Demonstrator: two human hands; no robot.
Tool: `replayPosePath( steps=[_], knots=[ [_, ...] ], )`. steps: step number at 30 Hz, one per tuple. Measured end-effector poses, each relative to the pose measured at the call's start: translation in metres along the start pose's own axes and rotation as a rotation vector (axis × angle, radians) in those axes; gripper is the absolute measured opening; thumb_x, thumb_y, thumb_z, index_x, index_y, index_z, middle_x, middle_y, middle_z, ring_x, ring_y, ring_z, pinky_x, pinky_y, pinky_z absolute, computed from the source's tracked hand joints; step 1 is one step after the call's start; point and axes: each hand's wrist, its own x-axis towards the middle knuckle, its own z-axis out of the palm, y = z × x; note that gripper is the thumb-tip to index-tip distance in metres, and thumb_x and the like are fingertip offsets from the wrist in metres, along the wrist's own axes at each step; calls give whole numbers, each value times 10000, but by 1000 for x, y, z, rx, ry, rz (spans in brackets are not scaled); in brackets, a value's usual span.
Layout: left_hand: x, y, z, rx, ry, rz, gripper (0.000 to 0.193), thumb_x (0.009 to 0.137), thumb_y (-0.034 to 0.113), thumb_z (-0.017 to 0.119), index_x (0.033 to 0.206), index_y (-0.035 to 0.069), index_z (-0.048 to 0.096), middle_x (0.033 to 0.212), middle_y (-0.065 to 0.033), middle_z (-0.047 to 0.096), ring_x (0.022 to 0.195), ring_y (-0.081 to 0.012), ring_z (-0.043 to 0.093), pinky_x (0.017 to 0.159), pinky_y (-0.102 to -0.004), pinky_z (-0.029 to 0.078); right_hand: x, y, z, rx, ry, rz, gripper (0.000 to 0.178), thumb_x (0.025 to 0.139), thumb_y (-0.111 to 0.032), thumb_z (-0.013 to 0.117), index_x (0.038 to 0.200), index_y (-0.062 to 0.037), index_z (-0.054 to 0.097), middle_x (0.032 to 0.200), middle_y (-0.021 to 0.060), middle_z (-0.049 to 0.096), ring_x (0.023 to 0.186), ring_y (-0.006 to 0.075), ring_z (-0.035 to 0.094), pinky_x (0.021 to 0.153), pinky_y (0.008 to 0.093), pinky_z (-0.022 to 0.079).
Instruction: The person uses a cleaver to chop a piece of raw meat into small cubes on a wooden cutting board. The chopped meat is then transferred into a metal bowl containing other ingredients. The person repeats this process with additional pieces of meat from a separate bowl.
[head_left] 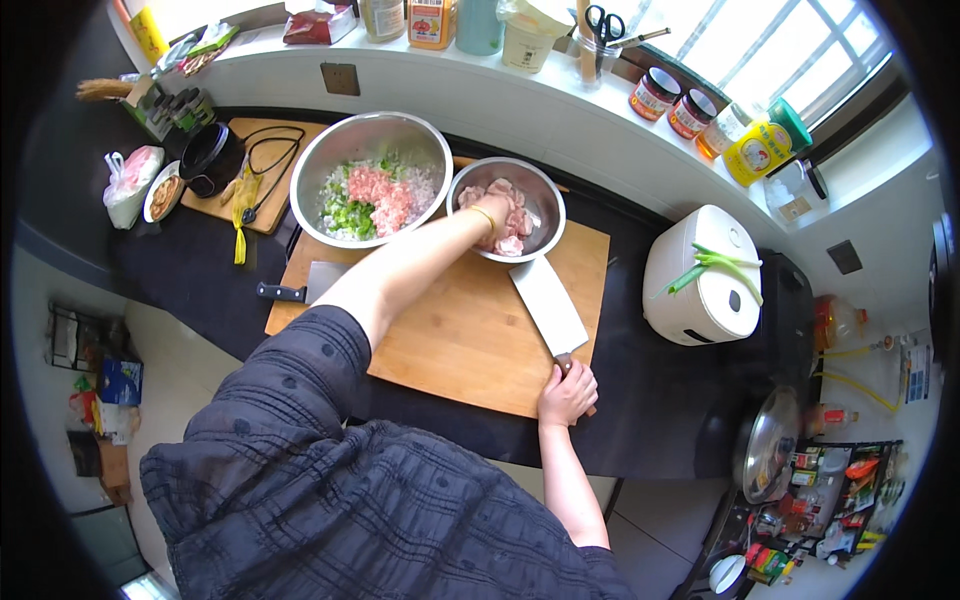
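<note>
My left hand reaches into the smaller steel bowl, down among chunks of raw pink meat; its fingers are hidden there. My right hand is closed round the handle of a cleaver, whose broad blade lies on the right part of the wooden cutting board. Left of the small bowl stands a larger steel bowl with minced meat, chopped green vegetable and pale chopped bits. A second knife, black-handled, lies at the board's left edge, its blade partly behind my left forearm.
A white rice cooker with spring onion on its lid stands right of the board. At the left are a smaller board with a black cable, and a black pot. Jars line the windowsill behind.
</note>
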Motion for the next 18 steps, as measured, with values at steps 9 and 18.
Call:
replayPosePath(
  steps=[9,18],
  knots=[
    [-6,4,-11,-394,283,-158,254,658,184,720,846,37,633,839,-131,656,835,-247,631,752,-348,490,3,-8,-22,24,-189,52,299,767,-210,625,998,-67,499,959,104,495,921,294,491,766,409,393],
    [-79,11,-16,-1721,-82,-145,304,787,-27,578,1069,-13,466,1036,-149,581,908,-263,616,744,-395,554,-9,-35,-66,147,-573,190,649,823,-246,555,1322,-22,205,1021,260,548,853,415,573,737,474,466]
  ],
)
